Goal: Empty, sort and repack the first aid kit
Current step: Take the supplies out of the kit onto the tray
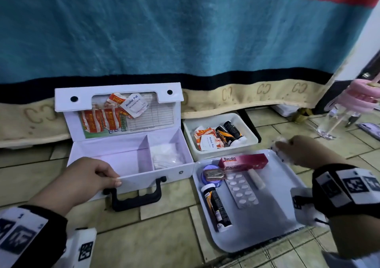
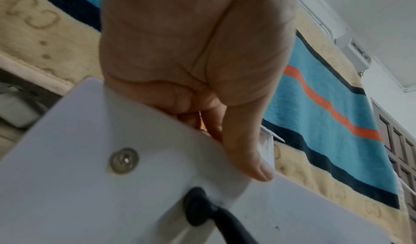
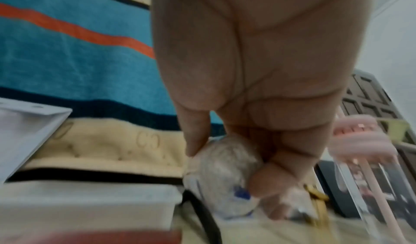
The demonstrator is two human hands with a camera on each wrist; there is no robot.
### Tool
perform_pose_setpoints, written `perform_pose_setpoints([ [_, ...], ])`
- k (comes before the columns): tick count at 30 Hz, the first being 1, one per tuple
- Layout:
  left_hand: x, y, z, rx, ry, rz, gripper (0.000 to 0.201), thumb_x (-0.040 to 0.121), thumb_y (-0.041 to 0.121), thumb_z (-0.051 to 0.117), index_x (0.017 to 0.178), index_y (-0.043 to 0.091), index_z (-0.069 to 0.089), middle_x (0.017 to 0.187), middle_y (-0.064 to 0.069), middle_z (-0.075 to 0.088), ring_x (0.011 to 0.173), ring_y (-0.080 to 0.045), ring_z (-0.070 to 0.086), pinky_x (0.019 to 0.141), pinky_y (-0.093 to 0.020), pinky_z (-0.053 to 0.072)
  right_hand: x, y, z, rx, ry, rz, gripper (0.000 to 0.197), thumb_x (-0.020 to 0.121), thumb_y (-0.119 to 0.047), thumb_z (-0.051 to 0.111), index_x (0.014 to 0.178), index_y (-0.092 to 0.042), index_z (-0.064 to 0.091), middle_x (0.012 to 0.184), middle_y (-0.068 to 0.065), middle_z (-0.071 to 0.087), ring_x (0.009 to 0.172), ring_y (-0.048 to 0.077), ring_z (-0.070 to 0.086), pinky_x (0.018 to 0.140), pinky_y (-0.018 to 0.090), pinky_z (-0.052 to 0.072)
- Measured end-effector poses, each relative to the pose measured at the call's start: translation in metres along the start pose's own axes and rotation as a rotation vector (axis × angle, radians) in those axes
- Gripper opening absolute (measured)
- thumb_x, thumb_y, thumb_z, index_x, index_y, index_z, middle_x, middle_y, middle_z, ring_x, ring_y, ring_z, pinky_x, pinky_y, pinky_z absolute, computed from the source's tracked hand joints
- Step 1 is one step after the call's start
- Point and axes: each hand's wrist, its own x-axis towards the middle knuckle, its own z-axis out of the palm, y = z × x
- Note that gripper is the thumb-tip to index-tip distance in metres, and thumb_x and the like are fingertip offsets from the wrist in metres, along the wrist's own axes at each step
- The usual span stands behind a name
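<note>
Beige floor tiles with dark grout carry everything; they look worn and a little stained. Behind them hangs a thick blanket, teal with a red band near its top, a dark stripe lower down and a cream border stamped with paired C marks. At far right stand a white wall, a dark panelled door and a clear bottle with a pink lid.

On the floor the white first aid kit stands open, its lid upright against the blanket with orange sachets and an alcohol pad tucked into the lid pocket. One white packet lies in its right compartment. The left hand grips the kit's front wall above the black handle, thumb outside, fingers curled over the rim.

Just right of the kit sit a white tub holding sachets and two dark tubes, and a flat tray with a red box, a blister strip, a tube and a round tin. Above the tray's far edge, the right hand clasps a clear-wrapped white roll.
</note>
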Motion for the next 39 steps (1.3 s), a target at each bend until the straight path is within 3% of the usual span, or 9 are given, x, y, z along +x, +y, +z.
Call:
perform_pose_setpoints([
  [7,0.0,0.0,0.001,-0.003,0.014,-0.01,0.014,0.063,0.012,0.085,0.057,0.017,0.073,0.072,-0.009,0.073,0.078,-0.028,0.067,0.066,-0.029,0.045,0.016,0.006,0.041,-0.161,-0.157,0.001,0.035,0.095,-0.032,0.048,0.103,0.0,0.061,0.07,0.0,0.047,0.095,0.029,0.057,0.074,0.026,0.035],
  [9,-0.001,0.0,0.001,-0.004,0.009,-0.019,0.014,0.063,0.013,0.085,0.058,0.017,0.073,0.074,-0.008,0.074,0.079,-0.027,0.067,0.073,-0.032,0.048,0.014,0.003,0.038,-0.197,-0.155,-0.006,0.027,0.091,-0.028,0.054,0.092,-0.002,0.061,0.092,0.011,0.062,0.094,0.031,0.056,0.073,0.027,0.035],
  [11,-0.001,0.0,0.001,0.005,0.008,-0.02,0.014,0.063,0.013,0.085,0.058,0.018,0.073,0.074,-0.008,0.074,0.079,-0.027,0.067,0.074,-0.032,0.048,0.007,-0.009,0.026,-0.135,-0.051,0.01,0.02,0.089,-0.023,0.058,0.078,-0.006,0.054,0.11,0.021,0.063,0.087,0.03,0.053,0.073,0.03,0.04],
  [15,-0.002,0.003,0.002,0.002,0.013,-0.017,0.018,0.065,0.012,0.084,0.056,0.018,0.071,0.072,-0.003,0.072,0.074,-0.021,0.064,0.064,-0.025,0.043,-0.019,-0.062,-0.007,0.115,0.231,-0.219,0.028,0.089,-0.025,0.059,0.11,-0.007,0.063,0.098,0.014,0.067,0.089,0.03,0.06,0.073,0.031,0.044],
  [18,-0.002,0.005,0.001,-0.004,0.005,-0.025,0.016,0.066,0.013,0.084,0.058,0.017,0.071,0.071,-0.002,0.072,0.073,-0.02,0.064,0.061,-0.023,0.042,-0.044,-0.12,-0.014,0.18,0.041,-0.482,0.014,0.09,-0.03,0.058,0.101,-0.022,0.062,0.075,-0.006,0.061,0.064,0.013,0.054,0.056,0.024,0.036],
  [23,-0.005,0.005,-0.001,-0.001,0.0,-0.024,0.011,0.067,0.015,0.083,0.062,0.016,0.073,0.073,-0.005,0.072,0.072,-0.02,0.063,0.061,-0.024,0.042,-0.061,-0.191,0.035,-0.273,-0.267,-0.776,0.04,0.098,-0.038,0.04,0.106,-0.007,0.065,0.101,0.007,0.058,0.098,0.024,0.055,0.079,0.03,0.04],
  [28,-0.006,0.005,0.0,-0.023,0.019,0.0,0.016,0.066,0.013,0.084,0.057,0.018,0.071,0.069,-0.004,0.071,0.065,-0.018,0.061,0.059,-0.023,0.041,-0.06,-0.211,0.076,-0.433,-0.371,-0.66,0.06,0.092,-0.056,0.029,0.109,-0.009,0.061,0.12,0.024,0.048,0.123,0.041,0.039,0.1,0.051,0.033],
  [31,-0.007,0.005,0.001,-0.017,0.023,0.001,0.016,0.066,0.013,0.084,0.057,0.018,0.071,0.064,0.0,0.07,0.058,-0.014,0.059,0.055,-0.022,0.04,-0.064,-0.207,0.066,-0.275,-0.305,-0.715,0.044,0.093,-0.047,0.043,0.076,-0.011,0.061,0.095,0.012,0.055,0.115,0.032,0.043,0.096,0.041,0.04],
  [39,-0.004,0.005,-0.001,0.013,0.002,-0.017,0.017,0.066,0.015,0.084,0.055,0.021,0.072,0.066,0.003,0.071,0.072,-0.019,0.065,0.067,-0.028,0.046,-0.072,-0.153,0.006,0.383,0.043,-0.724,0.024,0.081,-0.026,0.071,0.102,-0.015,0.07,0.106,-0.008,0.061,0.095,0.009,0.058,0.09,0.022,0.043],
])
